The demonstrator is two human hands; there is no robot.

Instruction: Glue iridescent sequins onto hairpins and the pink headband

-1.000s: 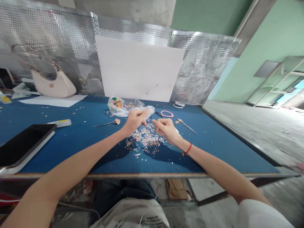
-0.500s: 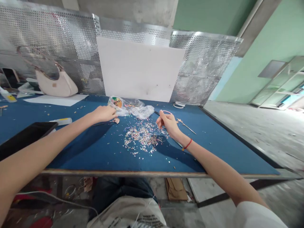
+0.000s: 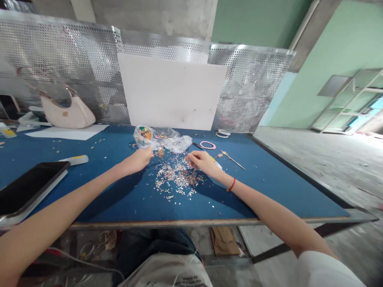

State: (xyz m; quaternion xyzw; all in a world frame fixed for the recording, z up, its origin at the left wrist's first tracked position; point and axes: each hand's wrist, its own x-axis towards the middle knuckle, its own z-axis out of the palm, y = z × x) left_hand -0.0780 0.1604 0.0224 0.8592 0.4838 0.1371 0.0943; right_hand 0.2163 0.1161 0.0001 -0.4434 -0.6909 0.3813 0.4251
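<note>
Bunched fingertips are what I'm reading on the left hand (image 3: 139, 158): it is hovering just beside the plastic bag (image 3: 175, 142), fingers drawn together and pointing toward a small rose-gold ornament (image 3: 160, 152). From this camera I can't tell whether they're pinching anything. The right hand (image 3: 202, 161) is curling over the edge of the sequins (image 3: 179, 177), thumb and forefinger nearly meeting, with the fingertips at or just above the flakes. The flakes are too small for me to say whether one is caught.

I'm judging the sequins to be very light, thin and easily scattered, and probably slippery against one another, so a fingertip pinch at a flake's edge looks like the surest hold. The ornament seems stiffer and is likely best taken by its stem.

The sequins are lying in a loose heap on the blue table (image 3: 227, 201). Measuring from them, the bag is sitting just behind, with a round printed packet (image 3: 143, 135) at its left end. A pink ring (image 3: 208, 145) and a gold pick (image 3: 231, 160) are lying behind and to the right, while a yellow-banded tube (image 3: 73, 160) and a tablet (image 3: 30, 187) are lying well to the left.
</note>
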